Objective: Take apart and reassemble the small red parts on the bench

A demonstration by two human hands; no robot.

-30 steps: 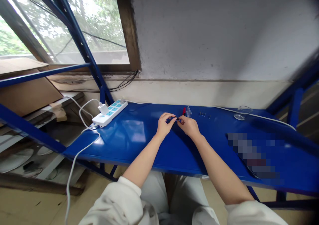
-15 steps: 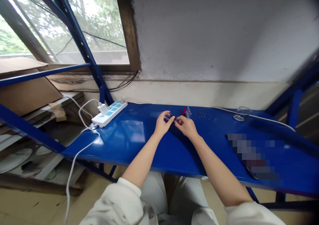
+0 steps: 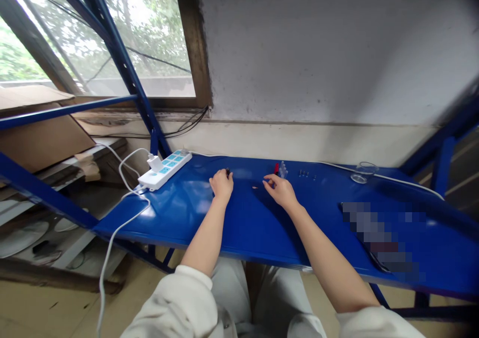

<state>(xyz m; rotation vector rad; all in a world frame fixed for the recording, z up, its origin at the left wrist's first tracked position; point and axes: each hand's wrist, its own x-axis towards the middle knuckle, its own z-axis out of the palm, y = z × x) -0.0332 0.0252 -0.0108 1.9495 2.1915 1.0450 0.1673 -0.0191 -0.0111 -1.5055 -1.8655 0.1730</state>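
My left hand (image 3: pixel 221 184) is closed round a small dark object (image 3: pixel 228 170), whose tip shows above the fingers; too little of it shows to tell its kind. To the right, my right hand (image 3: pixel 280 190) hovers low over the blue table, thumb and forefinger slightly apart with nothing visible between them. Between the hands lies a tiny pale reddish piece (image 3: pixel 255 187). Just beyond my right hand are a red item (image 3: pixel 276 168) and a clear knobbly plastic piece (image 3: pixel 283 169), both partly hidden by the fingers.
Several tiny metallic pieces (image 3: pixel 304 173) lie right of the plastic piece. A clear glass cup (image 3: pixel 359 177) stands at the back right near a white cable. A white power strip (image 3: pixel 164 170) sits on the left of the blue table (image 3: pixel 247 228). A blurred-out flat item (image 3: pixel 377 238) lies front right.
My left hand has moved left, away from my right hand, carrying the small dark object. The tiny reddish piece now shows on the table between them. My right hand has barely moved.
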